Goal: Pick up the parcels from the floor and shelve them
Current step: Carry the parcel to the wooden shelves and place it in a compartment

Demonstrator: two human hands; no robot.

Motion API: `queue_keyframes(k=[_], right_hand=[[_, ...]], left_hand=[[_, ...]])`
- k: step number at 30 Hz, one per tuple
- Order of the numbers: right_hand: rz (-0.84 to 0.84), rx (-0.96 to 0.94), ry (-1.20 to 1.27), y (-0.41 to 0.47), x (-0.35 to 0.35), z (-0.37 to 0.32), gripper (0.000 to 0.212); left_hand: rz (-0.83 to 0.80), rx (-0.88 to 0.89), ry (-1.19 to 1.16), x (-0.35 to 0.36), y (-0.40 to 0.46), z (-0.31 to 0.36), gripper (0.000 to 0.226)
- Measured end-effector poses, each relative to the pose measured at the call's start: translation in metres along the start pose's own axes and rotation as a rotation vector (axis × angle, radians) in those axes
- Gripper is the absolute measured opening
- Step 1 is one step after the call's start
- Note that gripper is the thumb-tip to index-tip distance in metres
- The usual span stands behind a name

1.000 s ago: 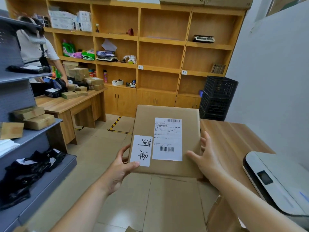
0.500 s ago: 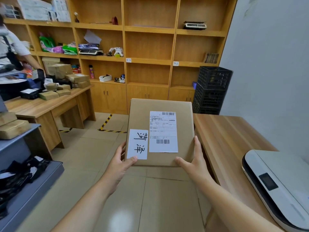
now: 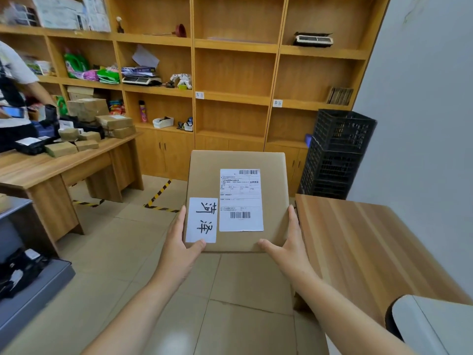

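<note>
I hold a flat brown cardboard parcel (image 3: 273, 183) level in front of me, above the tiled floor. It carries a white shipping label with barcodes and a smaller white sticker with handwritten characters. My left hand (image 3: 179, 244) grips its near left corner, thumb on top. My right hand (image 3: 289, 242) grips the near right corner the same way. Straight ahead stands a large wooden shelf unit (image 3: 235, 96); its middle and right compartments are mostly bare.
A wooden table (image 3: 363, 247) lies to my right with a white device (image 3: 430, 326) at its near end. Black crates (image 3: 337, 155) are stacked by the wall. A desk (image 3: 48, 167) with several parcels and a person (image 3: 12, 98) stand at left. A grey metal rack (image 3: 28, 301) is near left.
My view has moved forward and to the right, nearer to the wooden shelf unit; the grey rack has slid out to the left. Both hands keep the same hold on the parcel.
</note>
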State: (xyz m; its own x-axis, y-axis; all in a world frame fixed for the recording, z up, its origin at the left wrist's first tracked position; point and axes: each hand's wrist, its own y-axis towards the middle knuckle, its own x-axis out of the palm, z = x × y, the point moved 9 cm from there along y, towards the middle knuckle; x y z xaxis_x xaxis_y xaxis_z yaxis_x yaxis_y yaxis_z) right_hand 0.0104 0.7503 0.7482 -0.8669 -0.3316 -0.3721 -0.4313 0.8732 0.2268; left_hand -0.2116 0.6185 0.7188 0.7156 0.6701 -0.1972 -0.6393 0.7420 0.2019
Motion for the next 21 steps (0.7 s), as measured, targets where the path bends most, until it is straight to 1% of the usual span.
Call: queue_keyframes(k=[4,9,15,21], right_hand=[[-0.043,0.021,0.009,0.054,0.014,0.014,0.107],[-0.043,0.025,0.009,0.125,0.037,0.027,0.107],[-0.001,0.013,-0.019,0.229,0.071,0.029,0.109],[0.076,0.048,-0.053,0.336,0.108,0.032,0.109]], left_hand=[[0.069,0.015,0.063,0.008,0.047,-0.006,0.083],[0.09,0.05,0.083,0.015,0.123,-0.017,0.081],[0.053,0.059,0.028,0.019,0.24,-0.037,0.083],[-0.02,0.158,0.121,0.02,0.361,-0.038,0.082]])
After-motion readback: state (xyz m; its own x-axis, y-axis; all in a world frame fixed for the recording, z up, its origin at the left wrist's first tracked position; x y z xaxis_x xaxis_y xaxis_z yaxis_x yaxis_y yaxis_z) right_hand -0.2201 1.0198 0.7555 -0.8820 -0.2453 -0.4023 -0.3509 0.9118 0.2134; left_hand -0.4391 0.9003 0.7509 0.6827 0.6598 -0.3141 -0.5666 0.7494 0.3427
